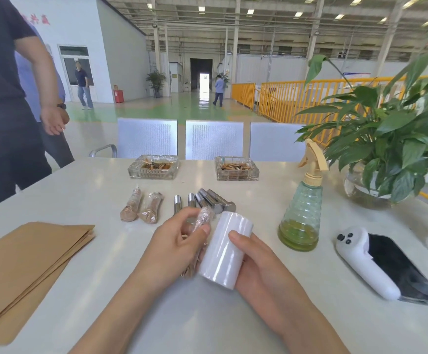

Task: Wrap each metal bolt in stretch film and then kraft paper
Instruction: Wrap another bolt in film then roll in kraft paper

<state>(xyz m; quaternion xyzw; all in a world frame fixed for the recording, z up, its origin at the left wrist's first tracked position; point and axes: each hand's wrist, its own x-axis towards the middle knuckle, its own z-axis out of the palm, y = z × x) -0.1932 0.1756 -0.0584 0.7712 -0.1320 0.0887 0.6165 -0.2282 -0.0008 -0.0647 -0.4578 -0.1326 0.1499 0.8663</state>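
Observation:
My left hand grips a bolt partly covered in clear stretch film, its tip sticking up past my thumb. Right beside it, my right hand holds the white stretch film roll, thumb on top. Several bare metal bolts lie side by side just beyond my hands. To their left lie two wrapped bolts in brown paper and film. A stack of kraft paper sheets lies at the near left of the table.
Two glass ashtrays stand at the table's far side. A green spray bottle, a potted plant, a white controller and a phone are on the right. A person stands at the left edge.

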